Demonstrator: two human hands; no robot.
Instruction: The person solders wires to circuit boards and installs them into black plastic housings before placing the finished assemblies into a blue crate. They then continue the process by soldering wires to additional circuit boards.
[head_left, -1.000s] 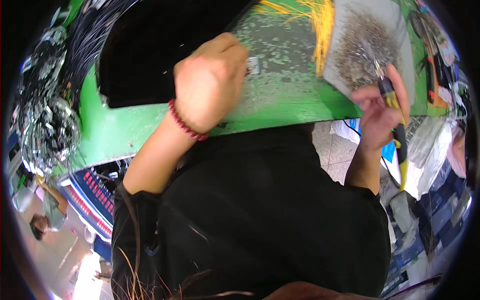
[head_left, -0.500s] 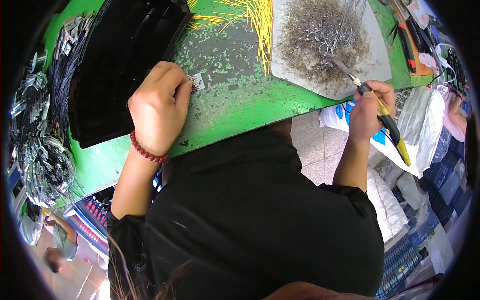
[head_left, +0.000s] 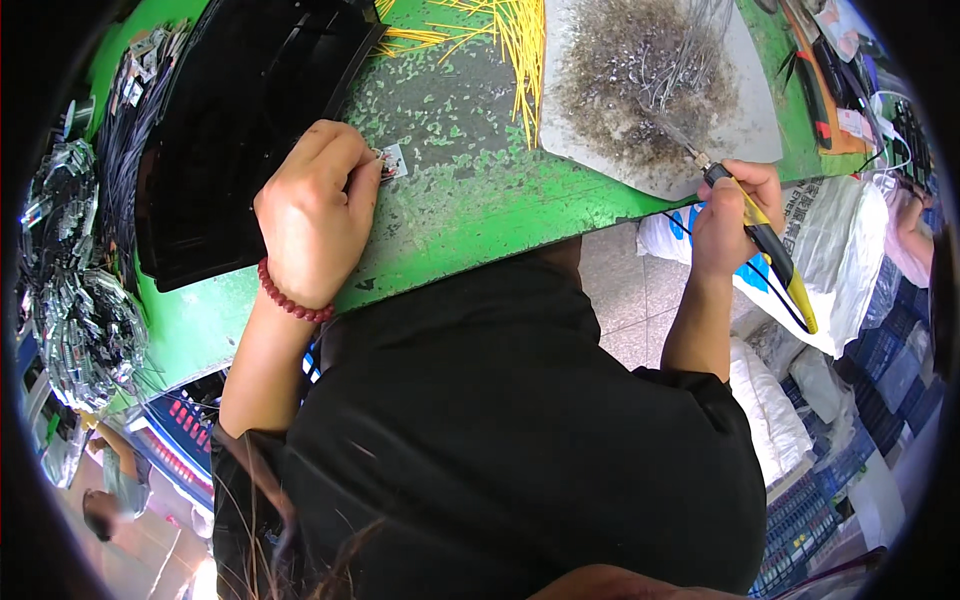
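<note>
My left hand (head_left: 312, 215), a beaded bracelet at its wrist, rests at the edge of the green bench. Its thumb and fingers pinch a small circuit board (head_left: 396, 161), of which only one corner shows. In my right hand (head_left: 728, 222) is a yellow and black soldering iron (head_left: 781, 262), held like a pen. The iron's metal tip slants up and left over a pale sheet (head_left: 752, 140) covered in dark solder residue. Thin grey solder wire (head_left: 690, 70) lies tangled over that residue, close to the tip. Whether the tip touches the wire I cannot tell.
A large black tray (head_left: 240, 120) stands beside my left hand. Yellow wires (head_left: 522, 70) lie at the far side of the green bench (head_left: 480, 205). Bundled black cables with small boards (head_left: 85, 300) fill the left edge. Tools with orange-red handles (head_left: 820, 110) sit far right.
My right hand has shifted slightly left with the soldering iron, its tip staying over the residue. My left hand has barely moved and keeps its pinch on the circuit board.
</note>
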